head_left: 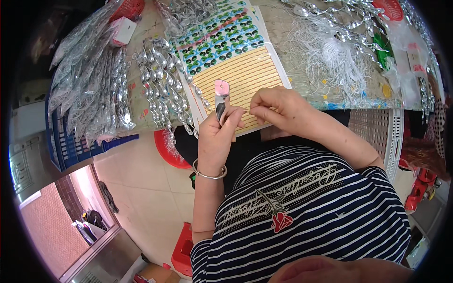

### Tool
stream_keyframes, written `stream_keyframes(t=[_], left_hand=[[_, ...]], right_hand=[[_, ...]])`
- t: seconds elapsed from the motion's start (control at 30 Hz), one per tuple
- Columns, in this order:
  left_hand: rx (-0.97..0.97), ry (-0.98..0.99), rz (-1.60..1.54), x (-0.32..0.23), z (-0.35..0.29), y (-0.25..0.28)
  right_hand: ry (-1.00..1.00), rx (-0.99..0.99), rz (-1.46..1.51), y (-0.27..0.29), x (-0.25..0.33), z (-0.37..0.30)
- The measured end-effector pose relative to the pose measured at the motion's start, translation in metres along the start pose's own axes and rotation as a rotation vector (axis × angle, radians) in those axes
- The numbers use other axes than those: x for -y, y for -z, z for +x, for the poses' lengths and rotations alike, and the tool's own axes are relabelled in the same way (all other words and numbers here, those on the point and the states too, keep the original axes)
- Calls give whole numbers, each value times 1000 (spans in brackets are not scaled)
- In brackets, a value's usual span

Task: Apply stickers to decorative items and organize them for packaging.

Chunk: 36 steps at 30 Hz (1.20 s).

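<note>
My left hand is closed, pinching a shiny silver strip with a pink end that stands up from the fingers. Close by on its right, my right hand has thumb and forefinger pressed together; anything between them is too small to make out. Both hands are over the near end of a sticker sheet, its lower part bare yellow with rows of short dashes. Farther up, the sheet carries rows of green, blue and black round stickers. Silver twisted strips lie beside the sheet, some hanging over the table's edge.
Bagged silver spirals are piled at the left, with a small white box behind. At the right lies a bundle of white threads. A blue crate, a red basin and a white plastic basket stand below the table.
</note>
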State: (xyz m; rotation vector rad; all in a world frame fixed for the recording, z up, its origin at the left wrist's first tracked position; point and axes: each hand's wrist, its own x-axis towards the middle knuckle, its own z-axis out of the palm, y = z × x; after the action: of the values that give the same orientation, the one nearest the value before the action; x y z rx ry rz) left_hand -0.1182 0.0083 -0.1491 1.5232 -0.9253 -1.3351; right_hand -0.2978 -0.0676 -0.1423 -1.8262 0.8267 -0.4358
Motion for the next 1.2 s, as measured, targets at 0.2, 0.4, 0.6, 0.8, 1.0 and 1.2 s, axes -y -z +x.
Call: stream_keyframes(t=[0.2, 0.4, 0.6, 0.8, 1.0, 1.2], left_hand=[[-11, 22, -21, 2, -1, -3], [70, -35, -186, 7, 2, 0], [98, -105, -133, 16, 2, -3], [80, -115, -143, 11, -3, -5], [82, -110, -163, 13, -2, -3], [49, -116, -160, 12, -3, -3]], right_hand=[[17, -34, -49, 4, -3, -3], [-108, -56, 544, 17, 15, -4], [-45, -106, 447, 3, 14, -2], [-124, -91, 407, 2, 11, 0], [-143, -81, 377, -1, 8, -1], [-150, -71, 359, -2, 5, -1]])
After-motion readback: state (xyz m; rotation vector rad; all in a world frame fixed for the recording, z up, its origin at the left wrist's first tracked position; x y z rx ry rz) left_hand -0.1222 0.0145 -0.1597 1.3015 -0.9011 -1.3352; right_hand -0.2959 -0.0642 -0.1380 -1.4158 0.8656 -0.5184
